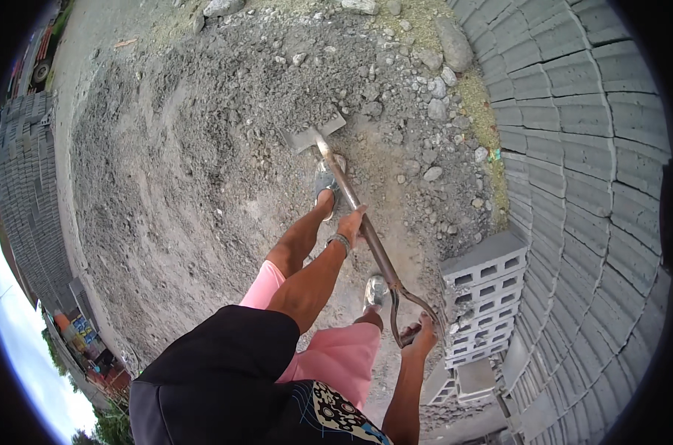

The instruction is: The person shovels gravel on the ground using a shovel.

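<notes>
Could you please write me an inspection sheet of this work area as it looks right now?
Surface: bare ground with a wide pile of grey gravel mix.
Job's things: shovel, blade in the pile's edge, shaft slanting back to a D-handle.
Clutter: loose stones along the pile's far side.
Hands: left hand grips the shaft; right hand grips the D-handle.
Cables: nothing seen.
Surroundings: stacked hollow blocks on the right, block wall behind them, more block stacks on the left.
</notes>
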Tool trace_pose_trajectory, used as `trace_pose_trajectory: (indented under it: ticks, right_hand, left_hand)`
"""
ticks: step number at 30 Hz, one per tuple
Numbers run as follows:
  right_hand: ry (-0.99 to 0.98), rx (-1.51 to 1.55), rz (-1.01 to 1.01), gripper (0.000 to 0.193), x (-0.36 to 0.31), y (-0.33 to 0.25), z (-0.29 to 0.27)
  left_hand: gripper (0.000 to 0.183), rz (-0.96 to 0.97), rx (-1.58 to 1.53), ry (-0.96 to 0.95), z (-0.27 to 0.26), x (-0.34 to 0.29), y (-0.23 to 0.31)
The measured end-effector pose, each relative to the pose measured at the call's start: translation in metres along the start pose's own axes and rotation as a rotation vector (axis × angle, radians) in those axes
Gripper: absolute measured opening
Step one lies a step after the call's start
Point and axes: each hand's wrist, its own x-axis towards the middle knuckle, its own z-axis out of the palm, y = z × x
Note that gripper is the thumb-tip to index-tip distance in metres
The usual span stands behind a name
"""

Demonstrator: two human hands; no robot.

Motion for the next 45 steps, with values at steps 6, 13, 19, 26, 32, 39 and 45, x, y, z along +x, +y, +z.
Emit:
trace_pose_trajectory:
  ticks: [6, 13, 19, 26, 32, 39, 45]
  right_hand:
    - [0.295, -0.101, -0.082, 0.019, -0.059, -0.013, 0.019]
    - [0.213, -0.174, -0.162, 0.021, -0.047, -0.03, 0.021]
    - [-0.003, -0.078, -0.253, 0.014, -0.028, -0.028, -0.005]
    - [-0.27, -0.071, -0.329, 0.009, -0.059, -0.039, -0.069]
    - [-0.367, -0.099, -0.623, 0.006, -0.078, -0.088, -0.181]
    - [-0.353, -0.364, -0.867, 0.007, -0.157, -0.088, -0.277]
    - [-0.531, -0.832, -0.976, 0.013, -0.196, 0.035, -0.32]
  left_hand:
    - [0.014, -0.02, -0.069, 0.01, -0.017, 0.109, 0.087]
    - [0.015, 0.067, 0.056, 0.083, -0.024, 0.101, 0.085]
    - [0.015, 0.241, -0.286, 0.09, -0.03, 0.021, 0.119]
    - [0.015, 0.467, -0.437, 0.088, -0.08, -0.11, 0.098]
    - [0.014, 0.457, -0.628, -0.07, -0.085, -0.203, 0.016]
    - [0.013, 0.298, -1.027, -0.213, -0.147, -0.215, -0.168]
    - [0.011, 0.174, -1.476, -0.128, -0.323, -0.198, -0.433]
